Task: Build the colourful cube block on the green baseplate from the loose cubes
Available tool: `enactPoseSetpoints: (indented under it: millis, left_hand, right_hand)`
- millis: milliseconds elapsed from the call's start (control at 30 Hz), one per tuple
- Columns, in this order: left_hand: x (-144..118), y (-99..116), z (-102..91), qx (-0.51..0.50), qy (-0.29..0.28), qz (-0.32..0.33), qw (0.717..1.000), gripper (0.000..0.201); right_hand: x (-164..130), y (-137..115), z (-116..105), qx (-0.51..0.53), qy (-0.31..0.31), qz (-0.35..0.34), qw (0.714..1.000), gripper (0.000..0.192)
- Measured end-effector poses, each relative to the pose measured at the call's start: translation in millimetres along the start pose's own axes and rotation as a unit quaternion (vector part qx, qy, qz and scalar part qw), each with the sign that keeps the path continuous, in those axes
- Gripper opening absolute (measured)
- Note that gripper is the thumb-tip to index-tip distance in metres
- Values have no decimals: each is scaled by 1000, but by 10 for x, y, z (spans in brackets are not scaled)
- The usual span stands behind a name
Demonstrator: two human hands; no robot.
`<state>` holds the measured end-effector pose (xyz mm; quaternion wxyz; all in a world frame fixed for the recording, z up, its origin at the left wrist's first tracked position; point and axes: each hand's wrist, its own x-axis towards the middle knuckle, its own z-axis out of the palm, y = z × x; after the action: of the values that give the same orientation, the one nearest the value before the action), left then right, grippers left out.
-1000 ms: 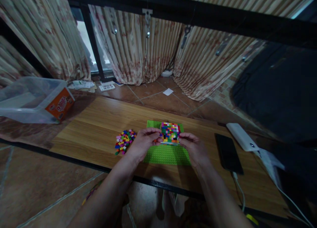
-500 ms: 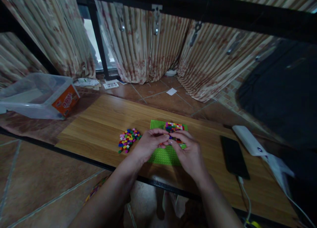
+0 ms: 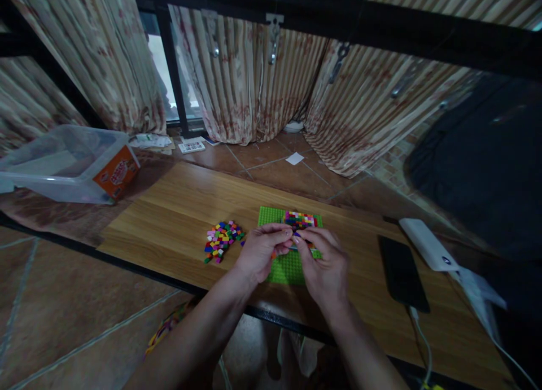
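Both hands are meeting over the green baseplate (image 3: 283,268): the left hand (image 3: 259,252) and right hand (image 3: 324,268) are pinching fingertips together at the near edge of the multicoloured brick block (image 3: 300,219). Loose bricks (image 3: 221,240) are lying just left.

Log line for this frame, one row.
left hand: pinching small bricks | right hand: fingertips at brick patch | green baseplate | loose bricks left

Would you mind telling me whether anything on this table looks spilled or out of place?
Nothing stands out. The loose bricks sit in one heap left of the green baseplate, and the phone lies flat.
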<state>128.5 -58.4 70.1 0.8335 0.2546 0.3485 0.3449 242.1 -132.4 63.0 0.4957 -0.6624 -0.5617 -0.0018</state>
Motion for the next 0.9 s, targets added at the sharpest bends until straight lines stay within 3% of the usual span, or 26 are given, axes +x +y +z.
enactPoseSetpoints:
  millis: [167, 300, 467, 667, 900]
  left_hand:
    - [16, 35, -8, -62, 0, -63, 996, 6]
    - [29, 84, -32, -113, -5, -87, 990, 7]
    - [14, 129, -32, -151, -10, -110, 982, 14]
    - [45, 101, -73, -149, -29, -111, 982, 13]
    - [99, 65, -123, -137, -43, -92, 985, 8]
  right_hand:
    - [69, 51, -61, 98, 31, 118, 988, 9]
    - [115, 90, -113, 142, 46, 159, 976, 10]
    - [110, 197, -152, 153, 20, 148, 977, 17]
    - [111, 330, -220, 25, -24, 107, 994, 23]
    - [117, 340, -262, -27, -66, 82, 994, 21]
